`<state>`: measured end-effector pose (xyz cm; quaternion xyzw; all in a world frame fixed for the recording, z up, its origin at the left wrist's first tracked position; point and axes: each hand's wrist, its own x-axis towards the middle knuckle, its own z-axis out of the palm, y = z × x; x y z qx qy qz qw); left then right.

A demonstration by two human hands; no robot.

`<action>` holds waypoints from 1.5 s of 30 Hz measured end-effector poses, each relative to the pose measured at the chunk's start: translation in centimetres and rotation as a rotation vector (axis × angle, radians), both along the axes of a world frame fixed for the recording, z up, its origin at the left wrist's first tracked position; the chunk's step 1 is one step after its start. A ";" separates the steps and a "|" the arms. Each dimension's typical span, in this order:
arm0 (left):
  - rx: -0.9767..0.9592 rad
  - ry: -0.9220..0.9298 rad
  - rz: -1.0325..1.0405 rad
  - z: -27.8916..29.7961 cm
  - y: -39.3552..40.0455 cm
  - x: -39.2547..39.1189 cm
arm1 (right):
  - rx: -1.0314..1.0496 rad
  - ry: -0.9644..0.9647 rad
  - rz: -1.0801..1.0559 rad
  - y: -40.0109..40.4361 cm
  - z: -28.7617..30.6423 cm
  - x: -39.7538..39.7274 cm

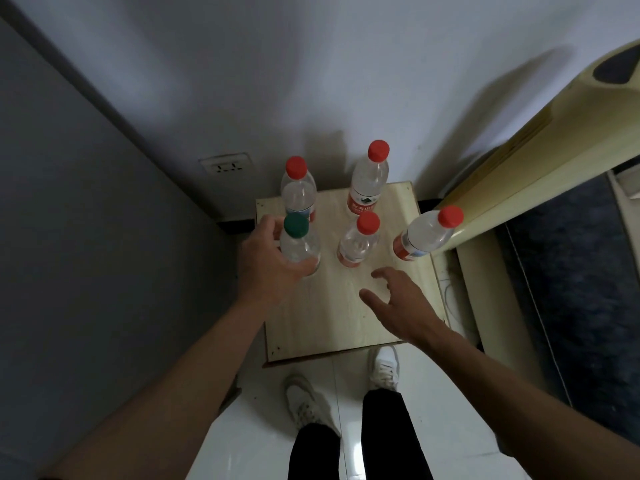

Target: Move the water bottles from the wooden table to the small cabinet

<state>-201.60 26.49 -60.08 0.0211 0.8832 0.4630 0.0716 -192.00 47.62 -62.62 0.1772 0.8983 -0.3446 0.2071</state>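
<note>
While my left hand (268, 261) is wrapped around the green-capped bottle (298, 245) at the front left of the small cabinet (346, 313), my right hand (398, 303) hovers just over the cabinet top with fingers spread and relaxed, holding nothing. Can't really tell if the green one's base is on the wood yet or a hair above it.

Four red-capped bottles are up there too: back left (298, 192), back right (369, 183), a short one in the middle (358, 245), and one at the right edge (424, 235), next to the cream bed frame (540, 168). My white sneakers (382, 367) are on the tile below.

Tip for this bit, I reckon: set it straight down with a gap from the back-left bottle, then let go sideways so my knuckles don't clip anything.
</note>
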 end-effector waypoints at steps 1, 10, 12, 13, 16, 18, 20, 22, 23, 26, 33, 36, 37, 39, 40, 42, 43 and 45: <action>0.003 -0.005 0.000 -0.2 0.1 -0.2 | 0.000 0.000 0.001 0.0 -0.1 -0.1; -0.003 -0.044 -0.029 -2.6 -0.4 0.5 | -0.013 -0.023 -0.014 -0.1 -0.7 -0.3; -0.004 -0.036 -0.040 -2.7 -0.5 0.4 | -0.015 -0.032 -0.017 0.0 -0.8 -0.4; -0.002 -0.034 -0.047 -2.6 -0.4 0.3 | -0.014 -0.036 -0.019 0.0 -0.8 -0.4; -0.001 -0.029 -0.060 -2.5 -0.1 0.4 | -0.007 -0.049 -0.017 0.0 -0.9 -0.4; -0.006 -0.020 -0.057 -2.6 0.0 0.6 | -0.008 -0.055 -0.016 -0.1 -0.9 -0.5; -0.006 -0.007 -0.044 -2.7 0.1 0.7 | -0.008 -0.061 -0.022 -0.1 -1.0 -0.6; 0.006 -0.010 -0.027 -2.6 0.3 0.4 | -0.004 -0.062 -0.021 0.1 -1.0 -0.7; 0.012 -0.017 -0.020 -2.5 0.4 0.2 | 0.000 -0.066 -0.021 0.2 -0.9 -0.7; 0.024 -0.011 -0.014 -2.5 0.8 -0.5 | 0.001 -0.061 -0.022 0.6 -1.0 -0.8; -0.021 -0.031 -0.048 -3.1 1.2 -1.0 | -0.010 -0.035 -0.025 0.7 -0.7 -0.7; -0.030 -0.065 -0.008 -3.0 1.3 -1.0 | -0.012 -0.033 -0.025 0.6 -0.4 -0.6; -0.034 -0.089 0.000 -2.8 1.2 -1.0 | -0.015 -0.040 -0.021 0.5 -0.1 -0.6; -0.036 -0.143 -0.008 -2.6 1.0 -0.9 | -0.013 -0.037 -0.014 0.6 0.1 -0.7; -0.037 -0.174 -0.013 -2.9 0.7 -0.9 | -0.015 -0.036 -0.010 0.8 0.2 -0.8; -0.039 -0.252 -0.012 -2.6 0.3 -0.9 | -0.021 -0.034 -0.025 1.0 0.8 -1.0; -0.064 -0.288 -0.020 -2.2 0.0 -0.9 | -0.019 -0.030 -0.030 1.0 1.4 -1.2; -0.091 -0.337 -0.044 -1.4 -0.5 -0.4 | -0.041 0.010 -0.052 0.9 2.4 -1.4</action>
